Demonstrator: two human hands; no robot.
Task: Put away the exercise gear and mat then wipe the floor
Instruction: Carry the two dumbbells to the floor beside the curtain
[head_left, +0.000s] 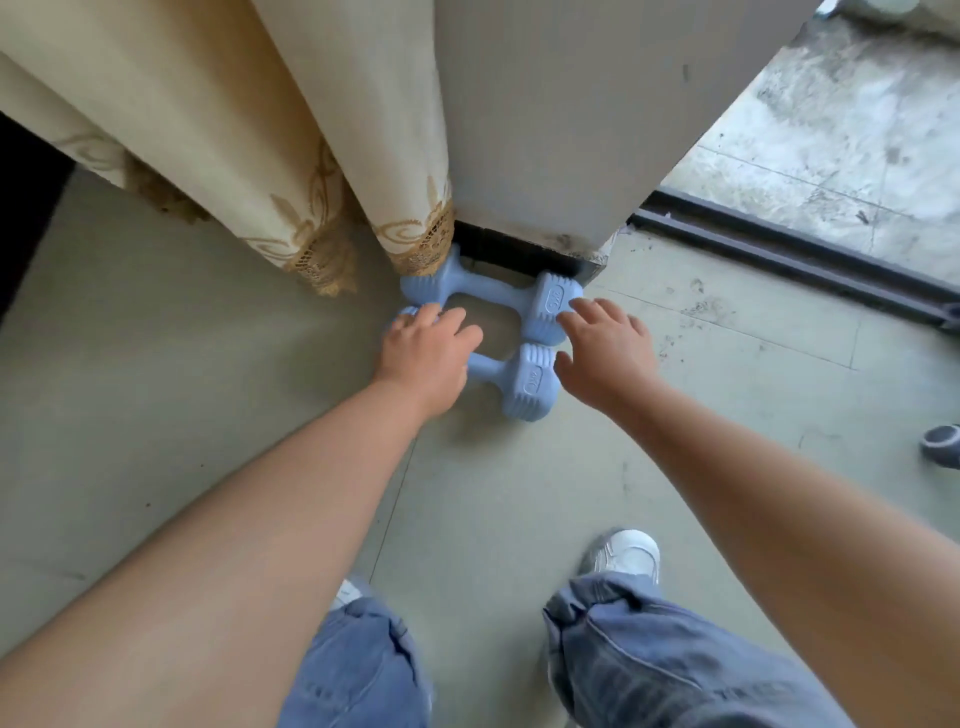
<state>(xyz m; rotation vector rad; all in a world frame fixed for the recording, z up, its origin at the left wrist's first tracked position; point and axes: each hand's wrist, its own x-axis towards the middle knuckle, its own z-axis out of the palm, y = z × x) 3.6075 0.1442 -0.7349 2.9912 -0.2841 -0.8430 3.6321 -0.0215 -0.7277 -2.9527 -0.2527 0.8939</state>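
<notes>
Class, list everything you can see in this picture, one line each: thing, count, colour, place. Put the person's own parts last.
dumbbells: two, light blue, side by side on the floor at the foot of the pillar
curtain: one, cream with gold lace hem, hanging left of the pillar, its hem over one dumbbell end
pillar: one, grey-white, upper centre
door track: one, dark, on the floor at right
slipper: one, dark grey, right edge
floor: pale green-grey tiles
shoes: two, white
jeans: blue, bottom
left hand: over the dumbbells' left ends
right hand: fingers spread, by their right ends
</notes>
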